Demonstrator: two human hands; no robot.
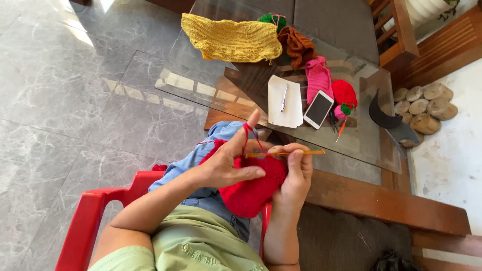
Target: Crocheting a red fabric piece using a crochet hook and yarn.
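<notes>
The orange crochet hook point(286, 153) is pinched in the closed fingers of the right hand point(296, 173), its shaft lying level and pointing toward the left hand point(228, 165); the left hand is clamped on the red crochet piece point(251, 193), thumb and lower fingers pressing its top edge while the forefinger is raised with the red yarn point(247, 133) looped over its tip; the piece is held over the lap, above the red chair point(88, 221); it is judged to be light, soft and floppy, so it is best gripped close to the working edge, where the stitches are kept taut; the hook looks thin, stiff and smooth, and is best held mid-shaft; whether the hook's tip is inside a stitch cannot be made out, as it seems hidden behind the fingers; beyond the hands a glass table point(201, 95) is seen, on which a yellow knitted piece point(231, 40), a sheet of paper point(284, 113) with a pen point(284, 97), a phone point(318, 109) and pink wool point(319, 78) are laid.
</notes>
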